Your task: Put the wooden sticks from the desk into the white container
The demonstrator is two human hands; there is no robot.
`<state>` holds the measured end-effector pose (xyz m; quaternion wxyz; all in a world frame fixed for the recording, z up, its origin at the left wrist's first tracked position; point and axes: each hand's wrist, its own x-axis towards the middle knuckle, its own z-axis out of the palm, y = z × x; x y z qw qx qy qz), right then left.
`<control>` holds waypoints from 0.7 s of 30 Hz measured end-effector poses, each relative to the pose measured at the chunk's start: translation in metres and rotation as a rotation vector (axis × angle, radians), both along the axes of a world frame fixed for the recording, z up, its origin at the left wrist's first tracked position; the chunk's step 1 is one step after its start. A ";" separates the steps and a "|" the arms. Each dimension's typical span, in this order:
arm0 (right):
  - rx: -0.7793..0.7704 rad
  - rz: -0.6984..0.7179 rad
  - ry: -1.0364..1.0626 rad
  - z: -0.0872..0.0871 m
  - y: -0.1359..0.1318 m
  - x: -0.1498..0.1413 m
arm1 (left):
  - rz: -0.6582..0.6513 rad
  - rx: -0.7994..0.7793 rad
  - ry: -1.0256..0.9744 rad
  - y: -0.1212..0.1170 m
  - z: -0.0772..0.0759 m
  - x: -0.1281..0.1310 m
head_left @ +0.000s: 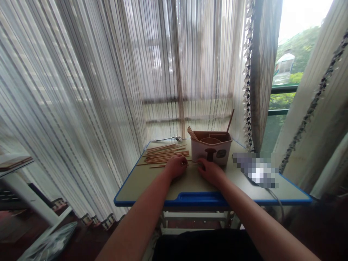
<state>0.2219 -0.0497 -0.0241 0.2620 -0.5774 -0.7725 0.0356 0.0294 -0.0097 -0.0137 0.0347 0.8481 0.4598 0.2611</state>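
Observation:
Several wooden chopsticks lie loosely side by side on the left part of the table. My left hand is closed at their right end, its fingers curled around one end of a chopstick. That chopstick runs across to my right hand, whose fingers pinch its other end. Just behind my right hand stands a brown and pale utensil holder with divided compartments. A small bunch of chopsticks leans in its left corner, and a single dark stick rises from its right corner.
The table has a blue rim. Metal cutlery, seemingly a spoon, lies at its back edge. On the right is a blurred-out object with a cable. Sheer curtains hang behind the table.

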 end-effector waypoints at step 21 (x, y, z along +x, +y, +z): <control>0.246 -0.263 0.120 0.004 -0.007 0.013 | 0.273 0.064 0.060 0.001 -0.002 -0.005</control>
